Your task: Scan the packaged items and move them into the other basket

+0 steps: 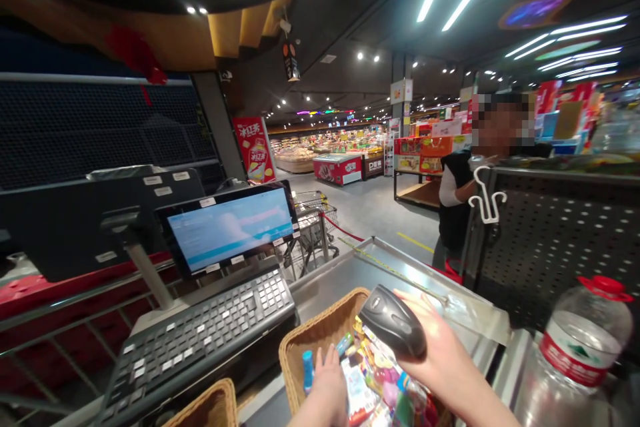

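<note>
My right hand [440, 353] grips a dark grey barcode scanner [393, 320], its head tilted down over a wicker basket [320, 330] on the steel checkout counter. My left hand [327, 380] reaches into the basket with fingers curled on colourful snack packets [375, 380]; a small blue tube [307, 370] stands beside its fingers. What exactly the left fingers hold is hidden.
A black keyboard [200, 340] and lit till screen [230, 227] sit to the left. A large water bottle with a red cap [580, 353] stands at right. A person [460, 193] waits beyond the counter by a perforated black panel [560, 233]. A second wicker basket [210, 407] lies near the bottom edge.
</note>
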A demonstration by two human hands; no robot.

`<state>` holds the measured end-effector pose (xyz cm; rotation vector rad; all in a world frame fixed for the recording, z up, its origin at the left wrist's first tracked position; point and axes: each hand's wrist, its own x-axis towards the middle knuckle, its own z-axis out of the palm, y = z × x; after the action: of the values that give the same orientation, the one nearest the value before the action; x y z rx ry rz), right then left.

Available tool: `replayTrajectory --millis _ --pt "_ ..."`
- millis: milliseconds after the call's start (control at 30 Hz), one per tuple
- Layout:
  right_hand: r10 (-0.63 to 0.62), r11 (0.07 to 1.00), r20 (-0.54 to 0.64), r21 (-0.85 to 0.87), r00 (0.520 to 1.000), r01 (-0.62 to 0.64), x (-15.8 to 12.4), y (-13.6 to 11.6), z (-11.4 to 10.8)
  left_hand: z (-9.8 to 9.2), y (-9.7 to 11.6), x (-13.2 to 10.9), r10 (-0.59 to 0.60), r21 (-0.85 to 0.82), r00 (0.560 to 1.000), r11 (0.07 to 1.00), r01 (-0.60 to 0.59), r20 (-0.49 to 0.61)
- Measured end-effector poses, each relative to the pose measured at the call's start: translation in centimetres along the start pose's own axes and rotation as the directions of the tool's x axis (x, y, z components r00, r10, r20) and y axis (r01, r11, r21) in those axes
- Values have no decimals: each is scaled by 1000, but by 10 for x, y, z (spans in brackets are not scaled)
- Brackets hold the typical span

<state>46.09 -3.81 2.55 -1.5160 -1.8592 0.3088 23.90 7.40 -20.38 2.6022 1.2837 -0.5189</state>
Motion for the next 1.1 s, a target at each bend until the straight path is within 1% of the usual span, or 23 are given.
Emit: replayTrajectory --millis 100,167,267,333,433,533,600,667,767,867,1100 --pt "-16 1000 13 -13 1000 16 4 3 3 -23 7 -13 36 49 999 998 -36 8" --pt "-26 999 25 -18 999 26 5 3 4 -42 12 -26 36 33 999 999 -35 -33" --pt "-34 999 32 -25 999 35 5 3 6 -67 12 -49 21 -54 991 998 -28 -133" --pt "-37 999 28 -15 999 37 4 2 7 -78 7 -66 -5 -131 969 991 -29 -247" --pt "-38 999 16 -11 999 38 3 0 10 -88 -7 -87 -67 -177 915 984 -5 -399" --pt "-51 999 4 -14 999 51 2 -4 14 -99 -22 -105 -127 -138 846 988 63 -519" --pt "-71 997 -9 -17 997 71 2 -7 17 -107 -31 -116 -149 -104 798 989 109 -584" --pt "-97 995 -24 -24 995 96 2 -9 21 -116 -38 -127 -168 -86 766 985 147 -621" --pt "-135 990 -62 -42 989 133 2 -12 25 -126 -47 -144 -197 -81 739 978 190 -645" --pt "-160 986 -87 -56 983 156 3 -17 28 -133 -52 -157 -198 -66 718 976 208 -667" --pt "-170 985 -71 -46 983 167 0 -30 31 -141 -68 -180 -163 -30 673 978 205 -721"
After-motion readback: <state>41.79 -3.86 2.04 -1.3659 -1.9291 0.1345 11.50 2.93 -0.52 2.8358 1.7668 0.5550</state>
